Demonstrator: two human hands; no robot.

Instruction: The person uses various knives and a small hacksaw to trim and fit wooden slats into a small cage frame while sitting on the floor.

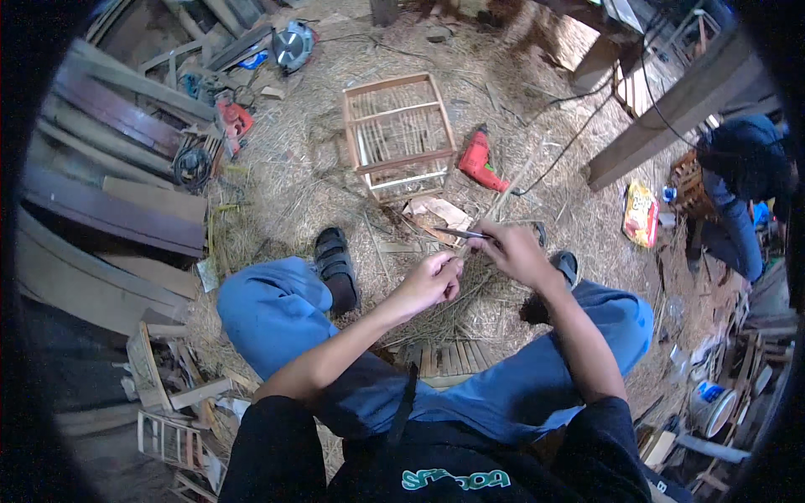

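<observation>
I sit with both knees apart over a straw-covered floor. My left hand [432, 281] is closed on the near end of a thin bamboo stick [503, 201] that slants up to the right. My right hand [511, 250] grips a dark knife [457, 233], its blade pointing left and lying against the stick just above my left hand. The two hands are a few centimetres apart. Thin shavings lie under them.
A wooden slat cage [398, 134] stands on the floor ahead, a red power drill [480, 161] to its right. Planks [109, 210] and tools are stacked at left, with a circular saw [293, 44] behind. Another person [742, 180] crouches at right near a yellow packet [641, 213].
</observation>
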